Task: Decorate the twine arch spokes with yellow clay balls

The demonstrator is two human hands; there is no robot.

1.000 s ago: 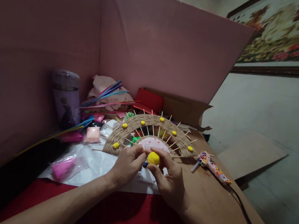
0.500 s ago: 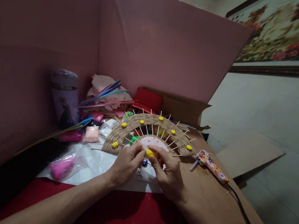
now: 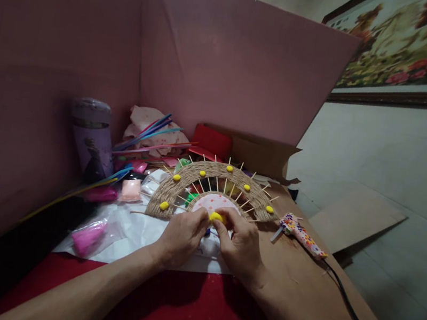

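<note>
A lump of yellow modelling clay (image 3: 217, 217) sits between the thumb and fingers of my right hand (image 3: 240, 242). My left hand (image 3: 183, 235) is closed in a pinch at the lump's left edge; its fingertips are partly hidden. Just beyond both hands lies a half-round fan shape wound with brown twine (image 3: 164, 190), with thin sticks poking out of it. Several flat yellow clay dots (image 3: 202, 173) are spaced along the twine band. Its inner half-circle is pale pink cloth with red spots (image 3: 215, 201). A small dark blue thing (image 3: 208, 232) shows under my fingers, mostly covered.
At right lies a flower-patterned glue gun (image 3: 302, 235) with a black cord, on brown cardboard (image 3: 310, 289). A purple tumbler (image 3: 92, 141), pipe cleaners (image 3: 153, 131), a bagged pink clay lump (image 3: 88, 237) and a peach packet (image 3: 131, 190) stand or lie left. Red cloth (image 3: 173, 310) covers the near edge.
My hands have drawn slightly closer together around the yellow clay, and my left fingers now meet its left edge. The fan shape and the things around it have stayed put.
</note>
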